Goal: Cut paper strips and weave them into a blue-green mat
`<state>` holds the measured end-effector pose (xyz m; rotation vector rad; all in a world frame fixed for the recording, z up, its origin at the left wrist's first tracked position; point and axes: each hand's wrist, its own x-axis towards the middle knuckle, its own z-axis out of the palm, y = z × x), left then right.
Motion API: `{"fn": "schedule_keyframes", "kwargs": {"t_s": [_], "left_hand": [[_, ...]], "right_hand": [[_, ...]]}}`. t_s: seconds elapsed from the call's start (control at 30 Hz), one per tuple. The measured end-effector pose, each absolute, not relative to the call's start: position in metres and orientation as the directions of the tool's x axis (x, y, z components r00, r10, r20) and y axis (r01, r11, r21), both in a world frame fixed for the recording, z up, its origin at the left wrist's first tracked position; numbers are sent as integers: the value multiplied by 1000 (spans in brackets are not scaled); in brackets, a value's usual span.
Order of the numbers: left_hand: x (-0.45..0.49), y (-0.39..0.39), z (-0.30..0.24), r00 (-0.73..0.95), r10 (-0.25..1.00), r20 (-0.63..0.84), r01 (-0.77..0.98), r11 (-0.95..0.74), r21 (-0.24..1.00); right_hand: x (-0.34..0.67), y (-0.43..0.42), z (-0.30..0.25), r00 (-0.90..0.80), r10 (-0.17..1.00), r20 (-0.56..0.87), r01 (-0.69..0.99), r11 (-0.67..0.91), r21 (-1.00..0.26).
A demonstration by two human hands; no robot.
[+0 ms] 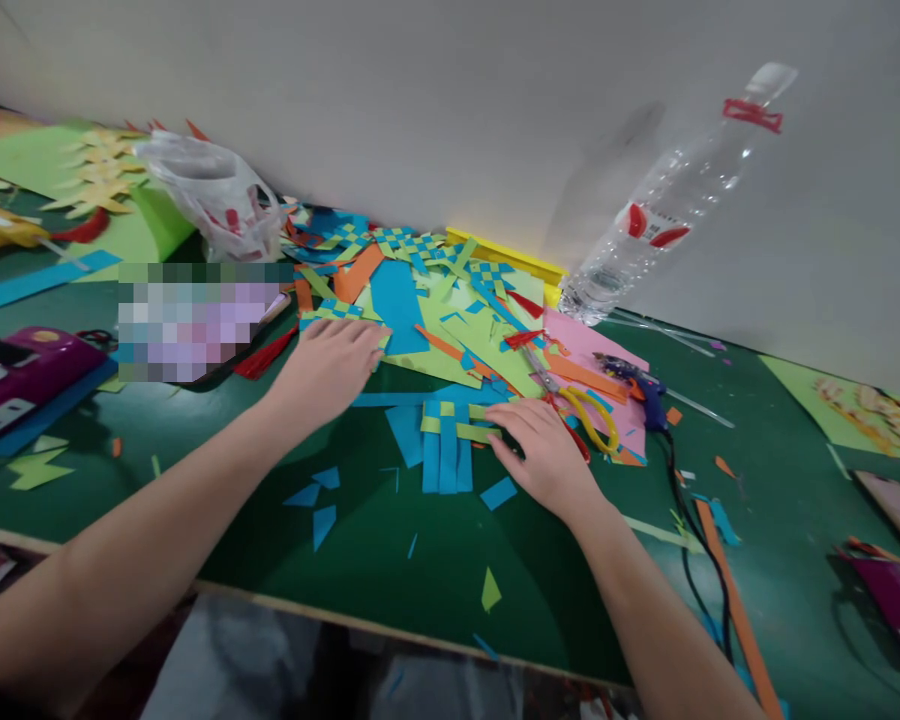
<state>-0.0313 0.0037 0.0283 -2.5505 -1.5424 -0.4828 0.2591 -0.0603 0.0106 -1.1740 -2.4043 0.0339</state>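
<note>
On the table lies a small weave of blue and light-green paper strips point(447, 450), its blue ends hanging toward me. My right hand point(544, 450) rests at its right side, fingers stretched out over the ends of the green strips. My left hand point(337, 362) is farther back on the left, fingers extended over the paper pieces, with a finished blue-green woven piece point(341, 310) partly under it. What lies beneath its fingertips is hidden. Scissors with yellow handles point(594, 418) lie just beyond my right hand, on pink paper point(630, 345).
A clear plastic bottle point(660, 220) leans by the wall. A blue glue gun point(649, 395) trails a black cable. Several woven pieces and loose strips pile up behind. A phone-like blurred object point(202, 325), a plastic bag point(221, 195) and a purple device point(37, 380) are on the left.
</note>
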Motion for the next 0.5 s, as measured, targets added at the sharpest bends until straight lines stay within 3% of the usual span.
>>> {"fn": "schedule_keyframes", "kwargs": {"t_s": [0.1, 0.3, 0.4, 0.5], "left_hand": [[-48, 13, 24, 400, 864, 307, 913, -404, -52], [-61, 23, 11, 380, 876, 296, 924, -373, -83], [-61, 21, 15, 388, 876, 287, 920, -384, -73], [-61, 19, 22, 382, 875, 298, 911, -411, 41]], "right_hand": [[259, -60, 11, -536, 753, 383, 735, 639, -228], [260, -59, 9, -537, 753, 380, 723, 643, -252], [260, -59, 9, -546, 751, 371, 720, 647, -252], [260, -59, 10, -549, 751, 368, 722, 647, -244]]}}
